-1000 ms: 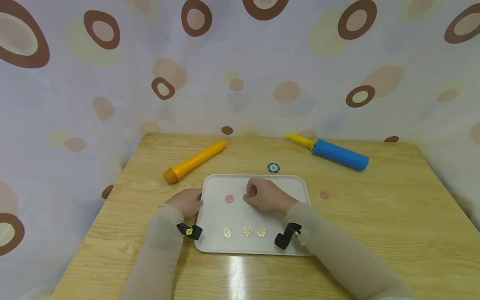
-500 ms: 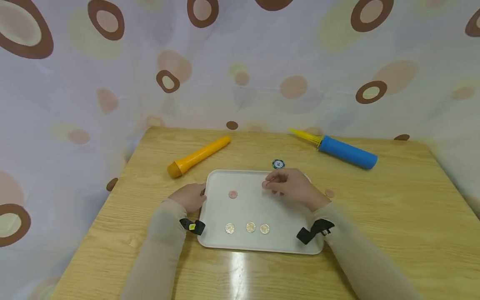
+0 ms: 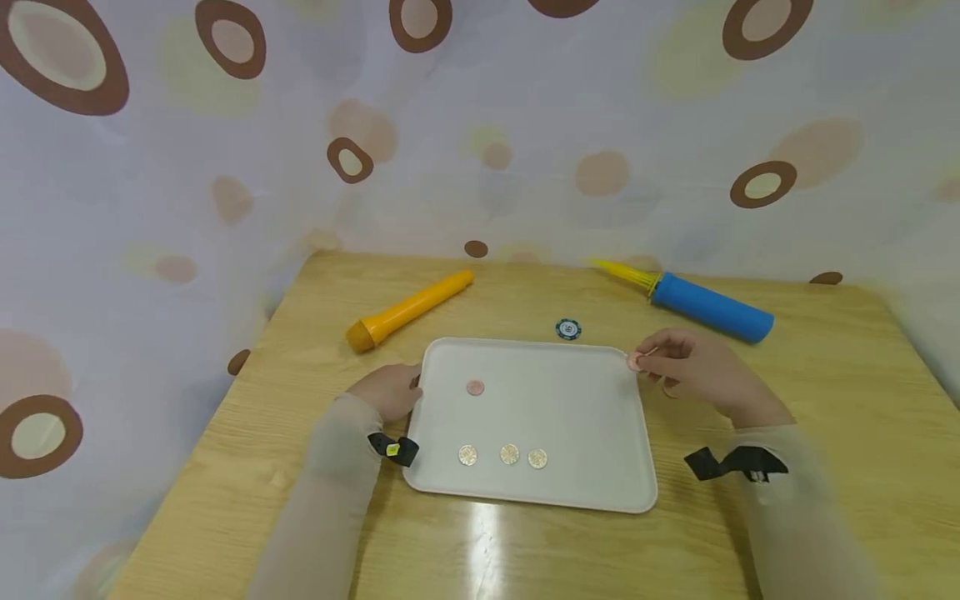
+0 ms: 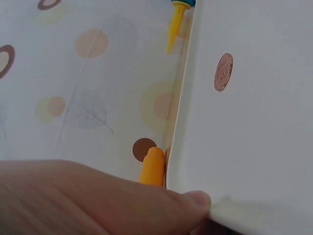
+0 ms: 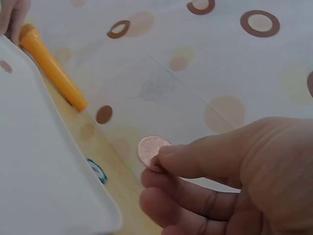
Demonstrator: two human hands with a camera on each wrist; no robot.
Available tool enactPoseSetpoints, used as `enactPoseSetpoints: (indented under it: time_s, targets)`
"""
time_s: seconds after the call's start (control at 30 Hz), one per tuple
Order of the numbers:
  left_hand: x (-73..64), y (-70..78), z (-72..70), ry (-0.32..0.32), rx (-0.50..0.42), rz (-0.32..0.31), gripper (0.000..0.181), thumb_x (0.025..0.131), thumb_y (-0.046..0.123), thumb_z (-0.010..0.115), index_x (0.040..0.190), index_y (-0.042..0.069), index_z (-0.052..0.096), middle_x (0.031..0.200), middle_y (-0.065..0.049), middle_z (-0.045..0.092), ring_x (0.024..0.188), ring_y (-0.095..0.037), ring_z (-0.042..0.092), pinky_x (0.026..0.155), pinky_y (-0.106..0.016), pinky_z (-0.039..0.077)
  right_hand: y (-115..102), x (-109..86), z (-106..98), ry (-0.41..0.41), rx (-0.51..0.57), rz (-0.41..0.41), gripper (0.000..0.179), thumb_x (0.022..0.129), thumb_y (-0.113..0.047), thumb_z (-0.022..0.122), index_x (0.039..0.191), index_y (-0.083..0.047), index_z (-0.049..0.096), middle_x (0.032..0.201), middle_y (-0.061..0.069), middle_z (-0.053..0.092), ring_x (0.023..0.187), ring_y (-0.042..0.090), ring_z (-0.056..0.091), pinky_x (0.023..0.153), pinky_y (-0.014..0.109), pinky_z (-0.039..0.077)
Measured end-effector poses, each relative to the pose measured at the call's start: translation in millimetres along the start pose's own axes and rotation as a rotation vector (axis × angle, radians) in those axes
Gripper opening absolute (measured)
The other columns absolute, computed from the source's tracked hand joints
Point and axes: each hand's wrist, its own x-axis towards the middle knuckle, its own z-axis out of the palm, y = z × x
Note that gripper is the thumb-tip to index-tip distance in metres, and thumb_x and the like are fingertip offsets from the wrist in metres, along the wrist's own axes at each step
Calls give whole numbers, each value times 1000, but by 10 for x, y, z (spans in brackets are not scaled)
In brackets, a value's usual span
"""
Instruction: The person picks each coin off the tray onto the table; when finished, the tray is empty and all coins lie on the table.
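Coin point(image 3: 634, 362) and right hand point(image 3: 705, 375) have moved, in the head view, from over the middle of the white tray point(image 3: 562, 400) to its far right corner. That leaves 4 coins lying in the tray: 1 copper coin point(image 3: 475, 387) towards the far left and 3 golden coins point(image 3: 509, 454) near the front. The left hand point(image 3: 386, 392) grips the tray's left side. Beyond it on the desk point(image 3: 225, 500) we see a poker chip point(image 3: 567, 329), an orange microphone-shaped stick point(image 3: 412, 308) and a blue hand pump point(image 3: 708, 308). The chip's central mark is too small for us to read, and we make out no brand on the pump.

In the left wrist view, we see the thumb lapped over the rim; the fingers are mostly hidden. The copper coin shows relief, none of it legible.

In the right wrist view, we find the coin pinched beneath the thumb, tilted, with the other fingers curled below. We cannot read its stamped face.
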Motion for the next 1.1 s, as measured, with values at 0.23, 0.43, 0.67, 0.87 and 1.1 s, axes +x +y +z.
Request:
enactPoseSetpoints:
  time_s: [0.23, 0.43, 0.67, 0.87, 1.1]
  targets:
    - [20, 47, 6, -8, -6, -3, 48, 105, 23, 51, 152, 12, 46, 142, -12, 58, 112, -27, 56, 111, -52, 38, 253, -175, -438, 3, -155, 32, 43, 96, -40, 68, 122, -5, 66, 105, 13, 72, 91, 28, 66, 75, 40, 55]
    - [-4, 41, 9, -17, -20, -5, 47, 105, 22, 51, 151, 12, 47, 137, -11, 61, 104, -28, 54, 100, -46, 44, 398, -228, -613, -7, -221, 92, 48, 97, -41, 66, 123, -1, 66, 104, 11, 70, 91, 25, 63, 77, 35, 55]
    - [54, 15, 23, -13, -6, 18, 44, 105, 22, 52, 148, 12, 51, 130, -9, 64, 101, -26, 55, 93, -44, 45, 586, -229, -707, -56, -278, 202, 47, 95, -43, 69, 116, -1, 68, 100, 3, 69, 91, 19, 61, 76, 32, 52]
    - [62, 17, 25, -13, 4, 22, 44, 105, 21, 51, 148, 11, 51, 126, -8, 64, 100, -26, 55, 90, -42, 45, 687, -204, -732, -57, -303, 236, 43, 95, -41, 70, 112, -1, 71, 95, 0, 71, 87, 18, 61, 74, 32, 50]
    - [8, 44, 8, -10, 3, 23, 45, 105, 21, 51, 149, 12, 50, 136, -11, 62, 110, -27, 56, 108, -51, 41, 685, -183, -701, -14, -350, 233, 44, 95, -38, 69, 113, 3, 70, 90, 1, 69, 84, 19, 59, 73, 32, 48]
